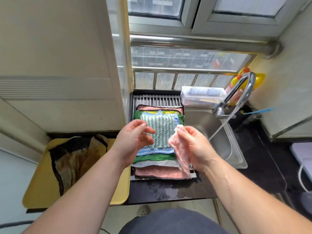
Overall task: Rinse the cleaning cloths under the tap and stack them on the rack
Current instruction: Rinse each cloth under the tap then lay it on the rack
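Right hand (pixel 194 142) pinches a pink cloth (pixel 181 154) that hangs at 3 o'clock of the stacked cloths (pixel 160 132). Left hand (pixel 133 141) hovers loosely curled, holding nothing. Sink (pixel 217 130) lies at 3 o'clock of the rack (pixel 157 100) carrying the stack; tap (pixel 235 87) runs water at 1 o'clock.

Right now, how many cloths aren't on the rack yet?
2: the pink cloth in the right hand, and the brown cloth on the yellow tray. Others may be hidden.
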